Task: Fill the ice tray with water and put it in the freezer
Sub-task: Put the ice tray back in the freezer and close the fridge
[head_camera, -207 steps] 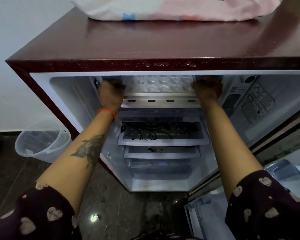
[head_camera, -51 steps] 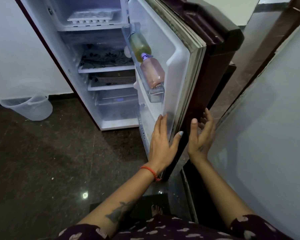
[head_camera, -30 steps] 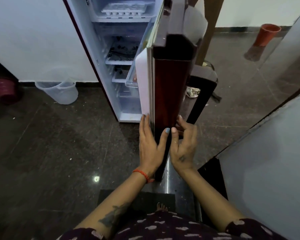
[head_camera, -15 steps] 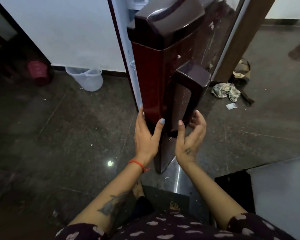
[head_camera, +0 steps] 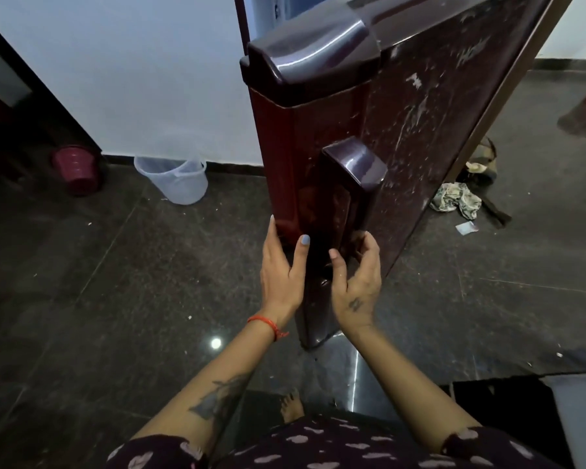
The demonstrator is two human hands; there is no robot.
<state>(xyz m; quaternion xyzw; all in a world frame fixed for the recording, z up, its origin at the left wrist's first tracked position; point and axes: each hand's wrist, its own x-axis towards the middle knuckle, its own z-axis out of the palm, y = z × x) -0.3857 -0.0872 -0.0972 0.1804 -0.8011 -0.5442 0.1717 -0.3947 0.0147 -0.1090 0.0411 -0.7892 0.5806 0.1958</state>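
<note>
Fridge door (head_camera: 420, 106), dark maroon, seen edge-on from above, nearly swung against the cabinet; only a thin strip of pale interior (head_camera: 268, 15) visible at the top. Ice tray out of sight behind the door, so its place cannot be told.

Left hand (head_camera: 281, 265) flat along the door's left edge, fingers straight and pressed to it, thumb with a pale blue nail spread across the front face. Orange thread (head_camera: 266, 324) round that wrist, dark tattoo (head_camera: 217, 399) on the forearm.

Right hand (head_camera: 356, 275) just beside the lower end of the door handle (head_camera: 349, 184), fingers loosely curled toward it, thumb upright; whether the fingertips touch the handle cannot be told. Nothing gripped. Small dark mark on the back of this hand.

Dark polished floor (head_camera: 115, 299) below, with a bright light reflection near the left wrist. Clear plastic bucket (head_camera: 171, 179) against the white wall (head_camera: 132, 79), maroon bucket (head_camera: 77, 169) further left in shadow. Crumpled cloth (head_camera: 455, 201) on the floor right of the door, scrap of paper (head_camera: 467, 228) near it. Bare foot (head_camera: 291, 406) and heart-print dark sleeves (head_camera: 156, 455) at the bottom.
</note>
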